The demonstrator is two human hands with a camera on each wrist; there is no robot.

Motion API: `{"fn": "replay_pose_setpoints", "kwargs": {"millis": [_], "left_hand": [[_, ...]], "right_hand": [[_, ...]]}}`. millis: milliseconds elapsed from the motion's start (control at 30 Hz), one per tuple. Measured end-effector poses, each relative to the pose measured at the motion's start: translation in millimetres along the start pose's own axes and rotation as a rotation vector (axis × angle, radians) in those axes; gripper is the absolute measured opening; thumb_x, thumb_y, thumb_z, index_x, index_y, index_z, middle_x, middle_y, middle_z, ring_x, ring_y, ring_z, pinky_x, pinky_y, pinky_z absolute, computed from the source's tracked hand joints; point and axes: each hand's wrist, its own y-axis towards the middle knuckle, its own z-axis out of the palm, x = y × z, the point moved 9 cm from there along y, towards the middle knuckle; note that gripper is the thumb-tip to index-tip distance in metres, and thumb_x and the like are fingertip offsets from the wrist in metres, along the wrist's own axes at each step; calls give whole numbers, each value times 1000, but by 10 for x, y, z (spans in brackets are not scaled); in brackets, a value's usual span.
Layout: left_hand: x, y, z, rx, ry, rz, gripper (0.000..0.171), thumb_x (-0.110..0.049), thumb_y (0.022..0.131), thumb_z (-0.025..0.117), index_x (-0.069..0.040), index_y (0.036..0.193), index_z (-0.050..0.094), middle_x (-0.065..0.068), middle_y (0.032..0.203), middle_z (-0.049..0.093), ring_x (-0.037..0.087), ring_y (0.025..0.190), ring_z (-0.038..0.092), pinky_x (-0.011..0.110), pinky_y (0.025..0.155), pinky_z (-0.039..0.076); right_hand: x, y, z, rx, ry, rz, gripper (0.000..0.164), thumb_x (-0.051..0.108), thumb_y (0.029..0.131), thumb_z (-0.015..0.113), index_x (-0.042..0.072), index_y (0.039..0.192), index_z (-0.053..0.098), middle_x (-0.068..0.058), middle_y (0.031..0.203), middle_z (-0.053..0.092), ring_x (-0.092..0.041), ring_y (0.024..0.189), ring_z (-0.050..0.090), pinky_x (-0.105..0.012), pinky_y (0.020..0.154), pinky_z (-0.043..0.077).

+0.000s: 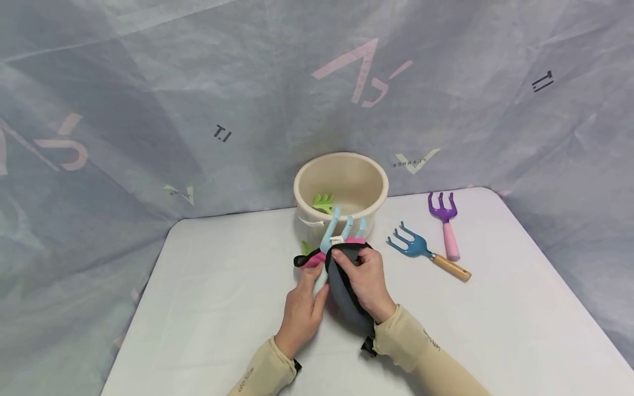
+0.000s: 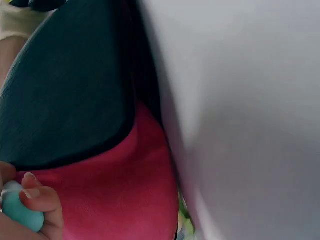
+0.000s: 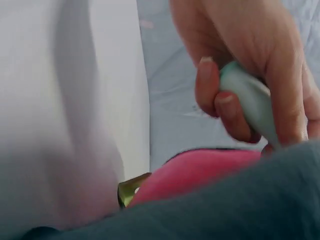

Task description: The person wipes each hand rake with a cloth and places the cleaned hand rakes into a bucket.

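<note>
My left hand [image 1: 299, 311] grips the pale-blue handle of a small three-pronged garden hand rake [image 1: 329, 236], its prongs pointing away over the front of the bucket. The fingers of my right hand [image 1: 367, 280] pinch the black edge of a soft cloth [image 1: 342, 297], grey on one face and pink on the other. That cloth wraps across the rake just below the prongs and hangs down toward the right forearm. In the right wrist view, the left hand's fingers curl round the handle end [image 3: 250, 102]. The left wrist view has the pink face [image 2: 125, 195] beside the handle.
A cream bucket [image 1: 300, 184] stands behind the hands with a green pronged tool [image 1: 323, 203] inside. Another green piece [image 1: 307, 247] lies at its front left. To the right lie a blue hand fork [image 1: 416, 246] with a wooden handle and a purple fork [image 1: 443, 213] with a pink handle.
</note>
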Motion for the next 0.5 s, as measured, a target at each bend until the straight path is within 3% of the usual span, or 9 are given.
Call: {"fn": "replay_pose_setpoints", "kwargs": {"millis": [133,300,367,500], "left_hand": [[-55,-16,21,-9,37,43,46,-10,93,61,0,137,48,15,121,61,26,102,64,41,78,56],[-1,-4,-13,14,11,-33,44,-11,95,59,1,135,46,20,128,62,28,110,62,46,86,56],[18,5,-16,32,-11,-47,43,-12,96,59,2,135,45,22,130,61,28,116,58,48,91,54],[-53,-4,28,43,4,28,41,-10,95,58,2,133,46,19,126,61,26,110,61,44,84,56]], "right_hand": [[10,6,-33,-25,-2,6,22,16,87,74,-5,81,71,15,66,67,-8,59,58,-16,51,47],[2,44,59,163,47,24,23,10,89,70,-10,79,65,12,64,62,-8,56,54,-16,50,45],[2,47,68,191,39,24,22,8,88,71,-11,80,64,12,66,63,-8,58,55,-17,51,46],[-23,24,5,70,41,45,21,11,82,78,-8,86,69,12,72,69,-9,65,61,-17,55,50]]}}
